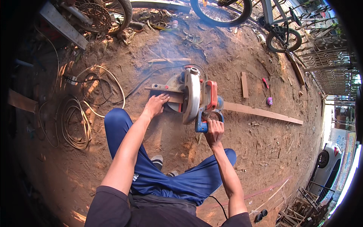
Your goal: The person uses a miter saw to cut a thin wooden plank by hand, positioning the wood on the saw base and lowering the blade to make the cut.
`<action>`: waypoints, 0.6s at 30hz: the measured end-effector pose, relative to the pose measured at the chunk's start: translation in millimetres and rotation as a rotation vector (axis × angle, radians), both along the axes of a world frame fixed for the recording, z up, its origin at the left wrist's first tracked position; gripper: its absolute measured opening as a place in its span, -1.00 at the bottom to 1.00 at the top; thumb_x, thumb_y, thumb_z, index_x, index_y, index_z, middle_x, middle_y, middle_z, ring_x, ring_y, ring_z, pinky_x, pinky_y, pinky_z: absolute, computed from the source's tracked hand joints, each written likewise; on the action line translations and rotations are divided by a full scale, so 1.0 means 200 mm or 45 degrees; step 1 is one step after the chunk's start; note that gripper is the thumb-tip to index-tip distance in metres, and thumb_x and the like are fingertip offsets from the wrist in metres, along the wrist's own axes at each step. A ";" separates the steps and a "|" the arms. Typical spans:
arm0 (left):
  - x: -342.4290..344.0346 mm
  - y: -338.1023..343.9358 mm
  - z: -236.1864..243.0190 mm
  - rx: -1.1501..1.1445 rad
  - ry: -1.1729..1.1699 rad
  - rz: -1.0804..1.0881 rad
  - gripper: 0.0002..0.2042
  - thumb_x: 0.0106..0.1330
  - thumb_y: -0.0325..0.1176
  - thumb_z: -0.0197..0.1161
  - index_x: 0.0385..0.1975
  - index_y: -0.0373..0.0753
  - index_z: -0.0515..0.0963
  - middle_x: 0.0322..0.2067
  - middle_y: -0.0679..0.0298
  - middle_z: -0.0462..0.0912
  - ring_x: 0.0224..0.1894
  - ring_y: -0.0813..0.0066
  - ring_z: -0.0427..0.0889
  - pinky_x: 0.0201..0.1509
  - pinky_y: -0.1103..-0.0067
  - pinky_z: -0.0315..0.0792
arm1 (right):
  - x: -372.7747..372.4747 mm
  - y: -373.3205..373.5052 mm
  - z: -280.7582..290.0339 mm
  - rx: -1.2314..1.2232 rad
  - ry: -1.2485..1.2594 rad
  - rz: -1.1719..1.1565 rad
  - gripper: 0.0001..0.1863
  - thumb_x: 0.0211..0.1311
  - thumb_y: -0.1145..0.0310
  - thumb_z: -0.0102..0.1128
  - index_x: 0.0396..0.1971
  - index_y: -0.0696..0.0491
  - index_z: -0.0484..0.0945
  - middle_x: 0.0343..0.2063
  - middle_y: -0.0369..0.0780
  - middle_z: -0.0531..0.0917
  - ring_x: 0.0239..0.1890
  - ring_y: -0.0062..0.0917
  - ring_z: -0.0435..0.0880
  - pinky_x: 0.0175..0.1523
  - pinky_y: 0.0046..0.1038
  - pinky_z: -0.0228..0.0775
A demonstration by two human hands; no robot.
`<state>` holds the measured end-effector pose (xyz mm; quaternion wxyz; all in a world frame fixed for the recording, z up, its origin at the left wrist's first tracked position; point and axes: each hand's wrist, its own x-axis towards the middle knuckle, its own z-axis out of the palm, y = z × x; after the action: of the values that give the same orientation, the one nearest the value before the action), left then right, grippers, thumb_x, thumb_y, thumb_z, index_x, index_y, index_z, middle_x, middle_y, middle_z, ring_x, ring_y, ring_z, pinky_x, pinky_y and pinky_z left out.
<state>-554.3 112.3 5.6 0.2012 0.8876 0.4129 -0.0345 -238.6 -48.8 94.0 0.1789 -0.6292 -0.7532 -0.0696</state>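
Note:
A miter saw [192, 94] with a silver guard and orange and blue parts stands on the dirt in front of me. My right hand [214, 131] is wrapped round its blue handle [200, 125]. Across the saw's base lies a wooden board [261, 112], its long end reaching out to the right. On the saw's left side, my left hand [155, 105] holds the board down near the metal fence [168, 88]. The guard hides where blade and wood meet. Bluish haze hangs beyond the saw.
Coiled cable [77, 125] lies at left, with a dark cord running to the saw. A wood offcut [244, 84], a purple tape measure [269, 101] and a pink-handled tool [265, 82] rest at right. Bicycles [283, 39] stand beyond; a white car [328, 166] is far right.

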 end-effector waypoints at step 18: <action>0.02 0.01 0.03 0.005 0.042 -0.021 -0.31 0.21 -0.39 0.30 0.43 -0.13 0.39 0.48 0.31 0.35 0.52 0.33 0.31 0.47 0.13 0.35 | 0.00 0.00 0.00 0.019 0.012 -0.010 -0.73 0.05 0.45 0.31 -0.19 0.06 0.61 -0.46 -0.20 0.60 -0.36 -0.30 0.62 -0.10 -0.28 0.43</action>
<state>-550.8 114.8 11.4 0.1923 0.8908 0.4087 -0.0499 -239.4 -49.1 93.8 0.1868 -0.6312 -0.7492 -0.0729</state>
